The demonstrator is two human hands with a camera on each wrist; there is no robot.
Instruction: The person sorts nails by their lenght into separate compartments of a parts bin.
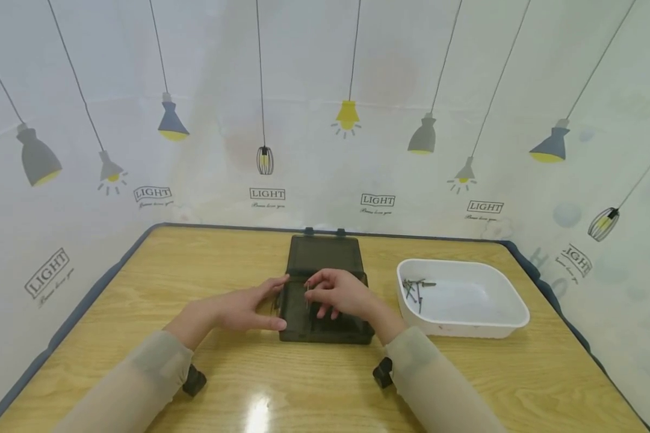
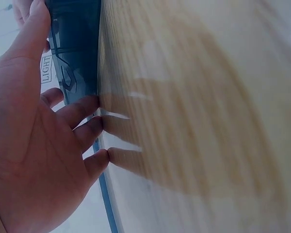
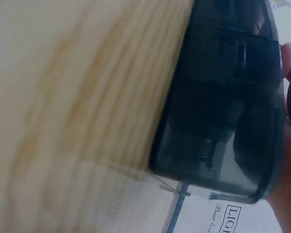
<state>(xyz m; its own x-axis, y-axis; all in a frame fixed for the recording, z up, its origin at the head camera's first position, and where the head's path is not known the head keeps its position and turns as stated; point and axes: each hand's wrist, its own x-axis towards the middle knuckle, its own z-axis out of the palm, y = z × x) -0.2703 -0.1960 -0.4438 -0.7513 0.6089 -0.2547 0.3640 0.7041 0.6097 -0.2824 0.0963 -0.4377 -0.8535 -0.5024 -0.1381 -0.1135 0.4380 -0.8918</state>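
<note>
1. Currently, the right hand (image 1: 338,291) pinches a thin screw (image 1: 307,294) over the open dark box (image 1: 325,338) on the desk (image 1: 206,258).
2. Left hand (image 1: 241,310): fingers spread, at the box's left side.
3. White tray (image 1: 466,330) (more screws (image 1: 429,284) inside): right of the box.

One left grip (image 1: 238,308), one right grip (image 1: 340,294); one thin metal piece (image 1: 307,294) at the latter's fingertips; one dark box (image 1: 298,319) beneath; one white tray (image 1: 471,304) rightward, several screws (image 1: 410,290) inside (too tangled to count); nine printed lamps (image 1: 348,113) beyond both grips.
</note>
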